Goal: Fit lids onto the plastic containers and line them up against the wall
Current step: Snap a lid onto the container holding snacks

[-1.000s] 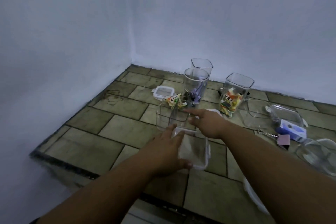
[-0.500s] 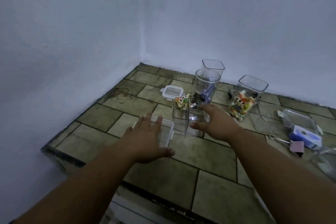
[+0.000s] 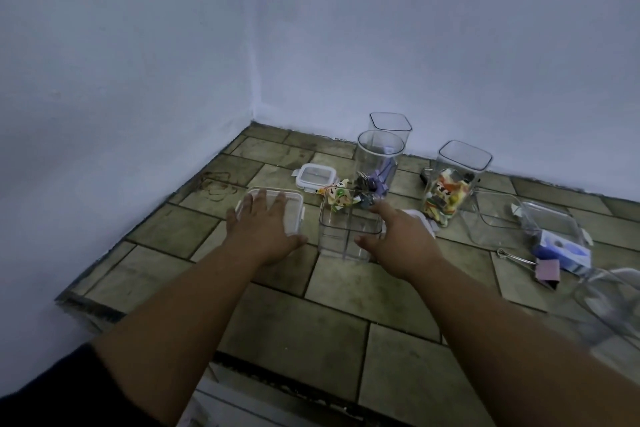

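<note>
My left hand (image 3: 263,229) lies flat, fingers spread, on a low lidded container (image 3: 293,207) at the left of the tiled counter. My right hand (image 3: 401,243) grips the right side of an open clear square container (image 3: 341,236), thumb at its front and forefinger along its rim. A white lid (image 3: 422,220) shows partly behind that hand. Farther back stand a tall round container (image 3: 379,159) with purple items, a tall empty square one (image 3: 390,123) near the wall, and an open one with colourful sweets (image 3: 453,184). A small white-rimmed lid (image 3: 317,177) lies behind the low container.
To the right are an empty low clear tub (image 3: 498,222), a tub holding a blue box (image 3: 557,236), a pink binder clip (image 3: 547,272) and a blurred clear piece (image 3: 609,302). Loose sweets (image 3: 337,196) lie mid-counter. Walls meet in the corner; the counter's front edge (image 3: 277,381) is close.
My left hand has slid the low lidded container from the middle front to the left and farther back. My right hand has stayed at the clear square container.
</note>
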